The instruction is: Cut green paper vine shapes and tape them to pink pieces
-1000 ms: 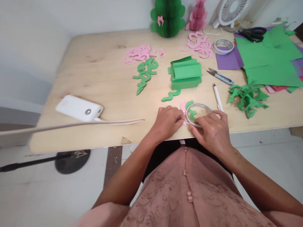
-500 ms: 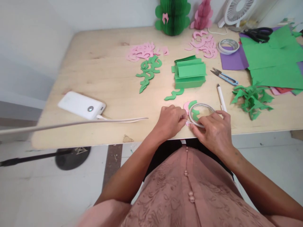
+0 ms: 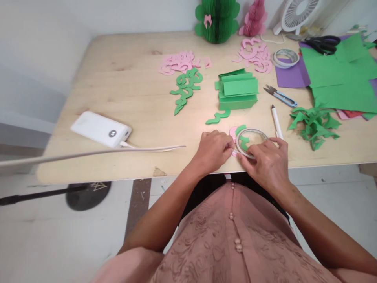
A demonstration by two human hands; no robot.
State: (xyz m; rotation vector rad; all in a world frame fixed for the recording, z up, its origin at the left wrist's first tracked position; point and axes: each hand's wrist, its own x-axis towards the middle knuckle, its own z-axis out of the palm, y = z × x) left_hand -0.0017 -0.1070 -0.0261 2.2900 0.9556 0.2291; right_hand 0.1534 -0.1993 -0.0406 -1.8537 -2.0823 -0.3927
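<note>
My right hand (image 3: 266, 161) holds a narrow roll of tape (image 3: 238, 144) at the table's near edge, its fingers closed on the ring's lower right side. Beside it, my left hand (image 3: 214, 149) is closed in a pinch on the tape's loose end, and a short strip spans the gap between both hands. Under and beside the roll lie a pink paper cutout (image 3: 232, 132) and a wavy green paper cutout (image 3: 240, 128), partly covered. Another wavy green cutout (image 3: 218, 116) rests just beyond my left hand.
A folded green paper stack (image 3: 238, 88), snips (image 3: 280, 96) and a white pen (image 3: 277, 122) lie ahead. Green scraps (image 3: 315, 124) are at right. Green cutouts (image 3: 184, 92) and pink cutouts (image 3: 178, 62) lie farther back. A power bank (image 3: 98, 129) with cable sits left.
The view has shifted slightly. Both hands keep nearly the same pose on the tape, with no other clear movement.
</note>
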